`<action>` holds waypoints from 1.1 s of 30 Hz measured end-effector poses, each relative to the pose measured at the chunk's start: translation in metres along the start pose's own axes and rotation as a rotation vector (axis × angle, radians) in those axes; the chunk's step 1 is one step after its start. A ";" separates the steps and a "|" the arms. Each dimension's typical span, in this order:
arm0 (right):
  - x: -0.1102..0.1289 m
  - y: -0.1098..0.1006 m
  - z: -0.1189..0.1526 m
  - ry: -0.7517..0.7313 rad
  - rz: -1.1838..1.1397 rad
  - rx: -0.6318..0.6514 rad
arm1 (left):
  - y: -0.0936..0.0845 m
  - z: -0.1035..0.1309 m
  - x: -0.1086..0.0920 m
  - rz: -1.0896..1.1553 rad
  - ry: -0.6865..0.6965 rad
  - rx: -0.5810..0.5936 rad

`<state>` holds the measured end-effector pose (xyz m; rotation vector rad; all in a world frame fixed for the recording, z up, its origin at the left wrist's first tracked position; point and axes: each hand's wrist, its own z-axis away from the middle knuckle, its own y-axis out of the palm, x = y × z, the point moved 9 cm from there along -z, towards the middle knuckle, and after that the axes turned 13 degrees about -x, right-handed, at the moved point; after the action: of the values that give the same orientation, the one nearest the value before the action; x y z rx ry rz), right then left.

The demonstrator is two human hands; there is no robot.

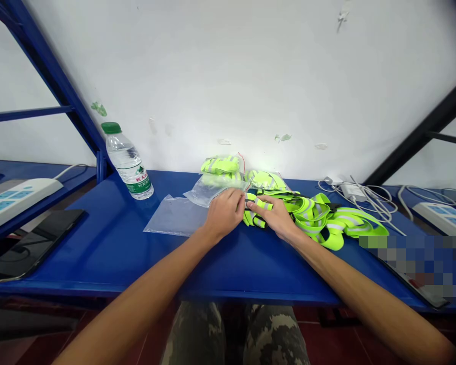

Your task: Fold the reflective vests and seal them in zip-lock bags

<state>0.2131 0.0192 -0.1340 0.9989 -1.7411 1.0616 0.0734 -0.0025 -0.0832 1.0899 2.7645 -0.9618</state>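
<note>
Both of my hands meet over the middle of the blue table, at a fluorescent yellow reflective strap (264, 205) with grey stripes. My right hand (277, 217) is closed on it, thumb on top. My left hand (225, 212) is curled at the strap's left end, its fingertips pressed against it and partly hidden. Loose reflective straps (314, 215) with black parts lie in a tangled heap beside my right hand. A flat clear plastic bag (173, 217) lies beside my left hand, and another clear bag (203, 191) lies behind it.
Folded yellow bundles in clear plastic (221, 165) lie against the wall. A water bottle (131, 167) with a green cap stands at the left. White cables (365, 197) are at the right. Power strips and a dark tablet (38, 241) lie to the sides.
</note>
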 end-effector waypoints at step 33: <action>-0.009 -0.009 -0.011 -0.015 -0.247 -0.180 | -0.009 0.005 -0.026 0.085 0.058 -0.091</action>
<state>0.2271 0.0279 -0.1366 1.0771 -1.6428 0.7295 0.0865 -0.0266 -0.0758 1.2287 2.7512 -0.7992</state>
